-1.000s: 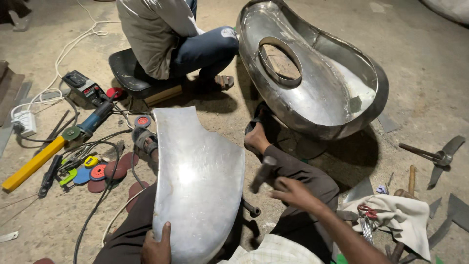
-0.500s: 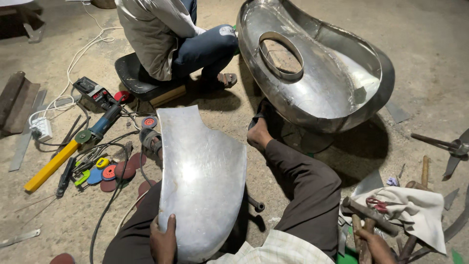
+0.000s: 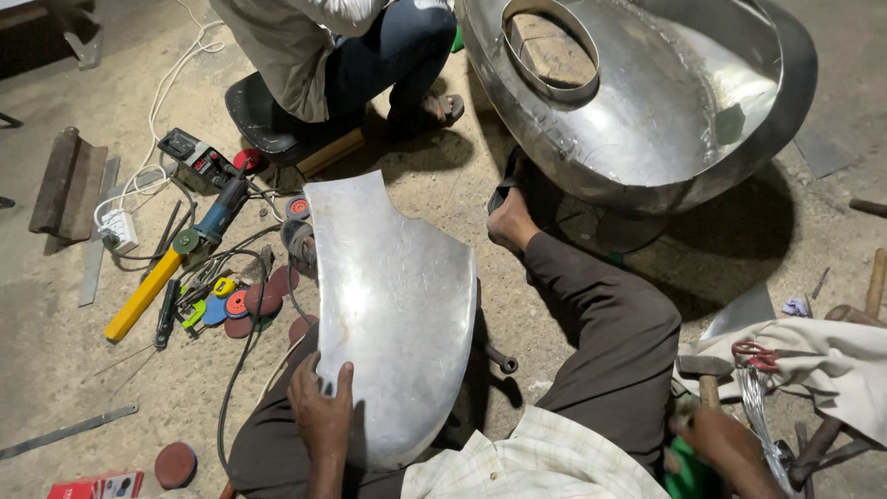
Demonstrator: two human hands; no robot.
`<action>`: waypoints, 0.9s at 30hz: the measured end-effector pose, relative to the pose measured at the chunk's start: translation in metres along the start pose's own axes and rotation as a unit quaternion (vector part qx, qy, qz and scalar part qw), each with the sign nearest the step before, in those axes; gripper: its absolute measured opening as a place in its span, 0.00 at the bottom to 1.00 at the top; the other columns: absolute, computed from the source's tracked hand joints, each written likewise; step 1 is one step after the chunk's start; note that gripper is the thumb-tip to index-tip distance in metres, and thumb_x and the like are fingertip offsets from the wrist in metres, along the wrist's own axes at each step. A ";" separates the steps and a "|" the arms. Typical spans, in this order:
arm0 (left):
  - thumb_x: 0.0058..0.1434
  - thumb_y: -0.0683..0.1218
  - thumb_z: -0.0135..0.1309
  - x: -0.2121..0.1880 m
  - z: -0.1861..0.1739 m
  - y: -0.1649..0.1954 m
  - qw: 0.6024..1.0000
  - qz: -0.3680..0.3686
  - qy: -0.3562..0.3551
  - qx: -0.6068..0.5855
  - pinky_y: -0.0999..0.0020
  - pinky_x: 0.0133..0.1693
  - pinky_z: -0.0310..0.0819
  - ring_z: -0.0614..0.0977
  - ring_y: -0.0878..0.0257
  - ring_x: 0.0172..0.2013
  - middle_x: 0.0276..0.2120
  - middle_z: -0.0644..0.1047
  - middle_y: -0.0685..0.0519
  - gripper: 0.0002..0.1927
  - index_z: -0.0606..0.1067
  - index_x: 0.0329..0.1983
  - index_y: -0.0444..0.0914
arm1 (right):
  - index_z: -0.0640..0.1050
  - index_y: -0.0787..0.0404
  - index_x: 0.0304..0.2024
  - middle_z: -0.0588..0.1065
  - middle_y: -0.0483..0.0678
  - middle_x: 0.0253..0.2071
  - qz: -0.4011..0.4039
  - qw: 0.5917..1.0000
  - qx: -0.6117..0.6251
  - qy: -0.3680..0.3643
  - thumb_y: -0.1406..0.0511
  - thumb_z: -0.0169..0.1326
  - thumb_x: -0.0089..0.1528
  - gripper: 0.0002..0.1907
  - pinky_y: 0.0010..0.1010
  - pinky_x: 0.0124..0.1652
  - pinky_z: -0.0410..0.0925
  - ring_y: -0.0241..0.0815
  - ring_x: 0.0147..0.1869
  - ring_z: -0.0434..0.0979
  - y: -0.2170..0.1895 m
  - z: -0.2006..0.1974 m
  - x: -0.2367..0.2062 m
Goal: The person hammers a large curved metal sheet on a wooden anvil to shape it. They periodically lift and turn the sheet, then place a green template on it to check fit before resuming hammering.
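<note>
Your left hand [image 3: 321, 411], fingers spread, presses flat on the curved metal panel [image 3: 393, 305] across your lap. Right of the panel, your right hand [image 3: 716, 434] grips a hammer [image 3: 707, 374] beside the cloth [image 3: 813, 356].

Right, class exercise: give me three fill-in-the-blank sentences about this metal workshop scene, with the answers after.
1. The left hand rests on a curved sheet of ____ lying across the lap.
2. The right hand is at the wooden handle of a ____.
3. The long level lying on the floor is coloured ____.

Missing words: metal; hammer; yellow
</note>
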State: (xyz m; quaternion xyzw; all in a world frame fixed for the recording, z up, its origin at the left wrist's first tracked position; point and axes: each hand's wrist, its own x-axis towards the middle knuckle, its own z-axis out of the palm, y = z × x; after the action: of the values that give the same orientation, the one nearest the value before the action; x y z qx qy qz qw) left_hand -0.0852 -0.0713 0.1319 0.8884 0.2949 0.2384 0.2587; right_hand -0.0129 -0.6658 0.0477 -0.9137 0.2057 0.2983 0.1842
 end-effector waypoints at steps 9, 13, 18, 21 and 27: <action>0.56 0.58 0.65 0.027 0.019 -0.009 0.990 -0.051 -0.093 0.090 0.44 0.66 0.51 0.60 0.45 0.71 0.67 0.66 0.44 0.32 0.75 0.60 0.39 | 0.53 0.66 0.75 0.67 0.60 0.69 -0.357 0.692 0.627 -0.006 0.35 0.48 0.62 0.55 0.39 0.54 0.75 0.49 0.65 0.75 -0.178 -0.139 -0.053; 0.55 0.59 0.65 0.018 0.007 -0.045 0.992 -0.033 -0.060 0.103 0.44 0.66 0.53 0.59 0.42 0.71 0.69 0.64 0.41 0.38 0.71 0.64 0.37 | 0.53 0.71 0.80 0.70 0.72 0.66 -0.438 0.451 0.710 -0.318 0.32 0.41 0.68 0.57 0.41 0.48 0.77 0.55 0.52 0.80 -0.235 -0.137 -0.077; 0.57 0.60 0.61 0.002 -0.013 -0.082 0.986 -0.142 -0.073 -0.037 0.47 0.62 0.64 0.67 0.42 0.67 0.69 0.65 0.39 0.43 0.64 0.71 0.36 | 0.59 0.60 0.78 0.81 0.68 0.49 -0.418 0.774 0.405 -0.248 0.25 0.31 0.59 0.61 0.41 0.34 0.77 0.46 0.34 0.84 -0.276 -0.116 -0.102; 0.58 0.61 0.60 0.002 -0.020 -0.092 0.969 -0.206 -0.135 -0.035 0.47 0.60 0.66 0.71 0.42 0.64 0.66 0.68 0.41 0.43 0.62 0.73 0.39 | 0.57 0.43 0.75 0.81 0.60 0.54 -0.351 0.905 0.189 -0.147 0.29 0.33 0.51 0.55 0.44 0.43 0.80 0.49 0.44 0.87 -0.286 -0.102 -0.132; 0.57 0.59 0.62 -0.004 -0.035 -0.107 0.988 -0.083 -0.069 -0.110 0.48 0.60 0.65 0.72 0.40 0.62 0.64 0.70 0.36 0.45 0.61 0.72 0.34 | 0.73 0.44 0.66 0.80 0.50 0.60 -0.339 0.939 -0.011 -0.059 0.48 0.60 0.57 0.34 0.50 0.58 0.75 0.51 0.60 0.83 -0.264 -0.095 -0.216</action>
State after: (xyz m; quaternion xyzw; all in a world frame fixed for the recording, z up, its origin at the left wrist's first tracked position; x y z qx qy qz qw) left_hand -0.1515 0.0110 0.0932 0.8413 0.3210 0.1857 0.3932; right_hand 0.0001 -0.4283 0.3097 -0.9119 -0.1309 0.2740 0.2759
